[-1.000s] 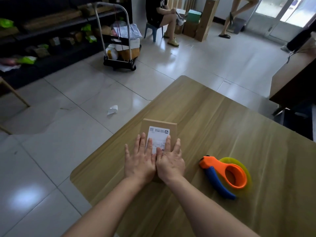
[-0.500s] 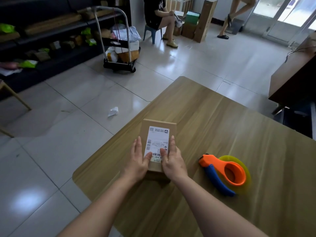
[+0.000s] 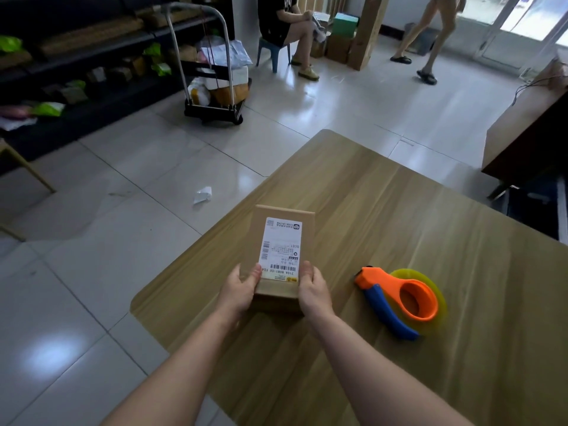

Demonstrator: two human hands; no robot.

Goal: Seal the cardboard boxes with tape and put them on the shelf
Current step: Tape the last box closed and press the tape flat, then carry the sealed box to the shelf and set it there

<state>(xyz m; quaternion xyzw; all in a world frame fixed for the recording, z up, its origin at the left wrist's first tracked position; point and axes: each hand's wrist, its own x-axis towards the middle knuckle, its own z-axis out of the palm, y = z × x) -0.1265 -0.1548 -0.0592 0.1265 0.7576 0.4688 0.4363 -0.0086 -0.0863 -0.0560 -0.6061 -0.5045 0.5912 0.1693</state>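
A small brown cardboard box [image 3: 278, 232] with a white shipping label on top sits on the wooden table [image 3: 399, 229] near its left edge. My left hand [image 3: 241, 289] grips the box's near left corner, thumb on top. My right hand [image 3: 313, 287] grips the near right corner the same way. An orange tape dispenser [image 3: 399, 298] with a blue handle and a yellow tape roll lies on the table to the right of my right hand. Dark shelves [image 3: 92, 41] holding parcels line the wall at the far left.
A loaded hand trolley [image 3: 215, 78] stands on the tiled floor before the shelves. A scrap of paper [image 3: 203, 195] lies on the floor. One person sits on a blue stool [image 3: 273, 53]; another walks at the back right. A brown cabinet [image 3: 528, 130] stands right.
My hands slid back from lying flat on the box's top to gripping its near corners. The box's near end seems raised a little.
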